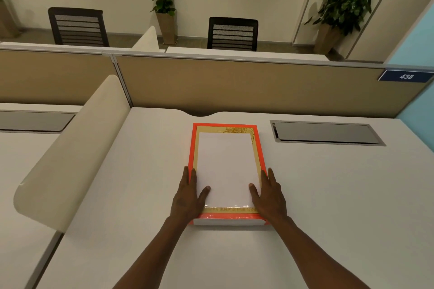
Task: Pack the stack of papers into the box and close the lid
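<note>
I am resting the stack of papers (226, 169) on top of the orange box (260, 148) in the middle of the white desk (328, 195), my left hand (187, 197) and right hand (270, 197) pressing flat against its near corners, thumbs lying on the top sheet. Judging by the gold-patterned surface around the sheets, the papers are sitting either on a shut lid or inside the box, I cannot tell which, so next I am either clearing and lifting a lid or finding one. Beyond the tan partition (234, 82), office chairs and potted plants are standing.
</note>
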